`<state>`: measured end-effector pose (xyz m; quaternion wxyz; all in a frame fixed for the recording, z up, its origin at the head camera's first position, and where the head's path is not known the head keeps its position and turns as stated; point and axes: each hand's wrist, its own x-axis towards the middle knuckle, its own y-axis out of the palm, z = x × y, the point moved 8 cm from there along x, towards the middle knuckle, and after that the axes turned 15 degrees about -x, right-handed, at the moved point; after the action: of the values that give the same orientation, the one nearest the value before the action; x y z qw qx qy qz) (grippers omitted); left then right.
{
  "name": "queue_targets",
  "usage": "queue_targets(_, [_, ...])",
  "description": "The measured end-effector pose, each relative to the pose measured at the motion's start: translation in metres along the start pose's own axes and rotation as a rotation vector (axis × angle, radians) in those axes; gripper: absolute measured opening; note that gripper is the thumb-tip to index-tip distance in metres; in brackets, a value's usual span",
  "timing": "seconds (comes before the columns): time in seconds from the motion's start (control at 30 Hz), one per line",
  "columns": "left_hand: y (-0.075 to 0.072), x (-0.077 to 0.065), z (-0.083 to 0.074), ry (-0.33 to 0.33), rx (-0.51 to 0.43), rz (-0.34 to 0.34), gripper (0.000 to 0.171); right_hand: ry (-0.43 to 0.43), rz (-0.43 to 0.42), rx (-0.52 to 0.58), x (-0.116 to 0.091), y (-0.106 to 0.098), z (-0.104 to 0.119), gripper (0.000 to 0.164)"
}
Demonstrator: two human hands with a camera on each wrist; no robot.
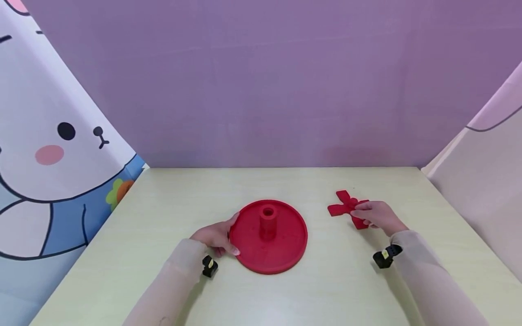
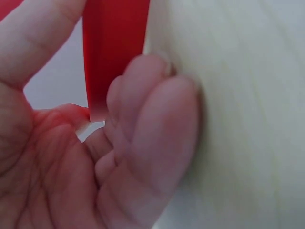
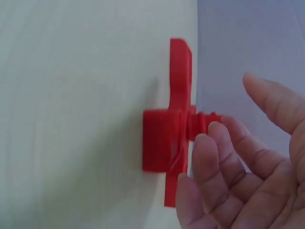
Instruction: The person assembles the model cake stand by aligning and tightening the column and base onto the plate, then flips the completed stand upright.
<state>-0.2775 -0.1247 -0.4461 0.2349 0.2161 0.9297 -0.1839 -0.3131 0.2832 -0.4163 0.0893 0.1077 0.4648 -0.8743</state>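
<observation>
A red round base (image 1: 287, 246) with a raised rim lies flat on the table. From its middle rises a short hollow post (image 1: 268, 224). My left hand (image 1: 216, 236) grips the base's left edge, thumb at the near side; in the left wrist view the lower fingers curl beside the red rim (image 2: 114, 52), against the tabletop. To the right is a red cross-shaped piece (image 1: 338, 209) with flat, bent arms and a ridged central stem (image 3: 196, 125). My right hand (image 1: 379, 215) is at this stem, fingertips close to or touching it, the thumb standing apart.
The pale wooden table (image 1: 318, 294) runs back to a purple backdrop (image 1: 261, 90). A printed cartoon cloth (image 1: 61, 181) hangs at the left, and a pale cloth (image 1: 481, 181) at the right. Each wrist carries a small black camera (image 1: 210, 266).
</observation>
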Motion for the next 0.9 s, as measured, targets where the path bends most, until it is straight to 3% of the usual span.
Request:
queue_targets(0.5, [0.005, 0.001, -0.002, 0.010, 0.003, -0.003, 0.113, 0.138, 0.013, 0.076, 0.000, 0.002, -0.035, 0.064])
queue_targets(0.7, [0.005, 0.000, -0.002, 0.006, -0.030, 0.006, 0.113, 0.145, 0.045, 0.054, 0.006, 0.004, -0.036, 0.061])
queue_targets(0.9, [0.001, -0.004, -0.002, -0.003, -0.017, -0.027, 0.114, 0.154, 0.062, 0.020, 0.015, 0.010, -0.032, 0.058])
